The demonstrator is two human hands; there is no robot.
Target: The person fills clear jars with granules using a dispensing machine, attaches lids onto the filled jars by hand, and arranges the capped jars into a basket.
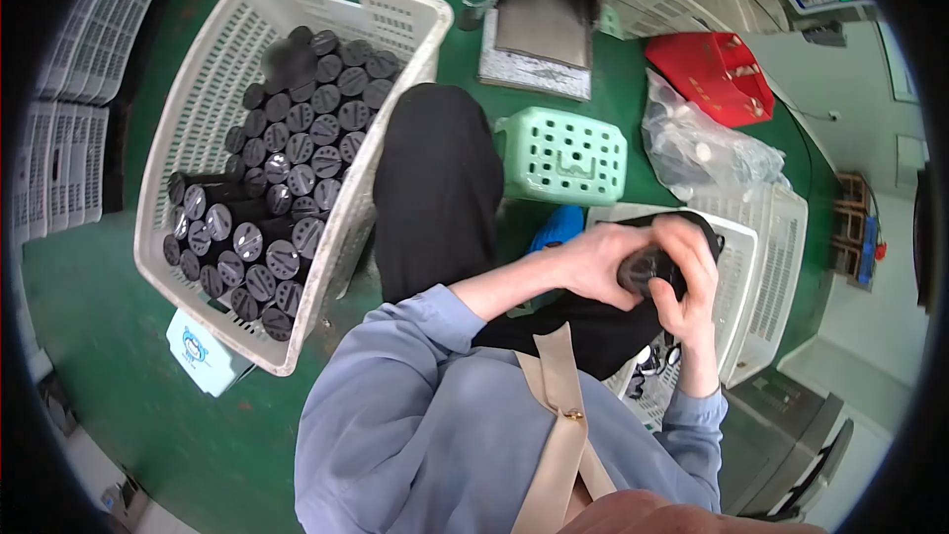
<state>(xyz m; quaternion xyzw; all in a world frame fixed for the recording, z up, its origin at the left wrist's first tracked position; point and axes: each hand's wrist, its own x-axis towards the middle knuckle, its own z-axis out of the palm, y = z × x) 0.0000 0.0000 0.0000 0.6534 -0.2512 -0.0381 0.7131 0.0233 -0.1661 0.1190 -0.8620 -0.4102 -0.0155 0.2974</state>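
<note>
Over my right thigh, both hands are closed around a dark, round-ended black container [645, 271]. My left hand [601, 263] wraps it from the left, and my right hand [692, 272] grips its right side with bent fingers. Much of the container is hidden by the fingers. Left of my legs stands a large white crate [336, 311] packed with black cylindrical containers [299, 150]; their round lids show slots and holes. Below my right hand, a white basket [736, 287] holds small black and white parts [652, 361].
A light green plastic stool [565, 155] stands beyond my knees. Nearby are a red bag [712, 77], a clear plastic bag [707, 143] and a platform scale [539, 69]. A light blue box [205, 353] lies beside the crate. More white crates [59, 168] line the left.
</note>
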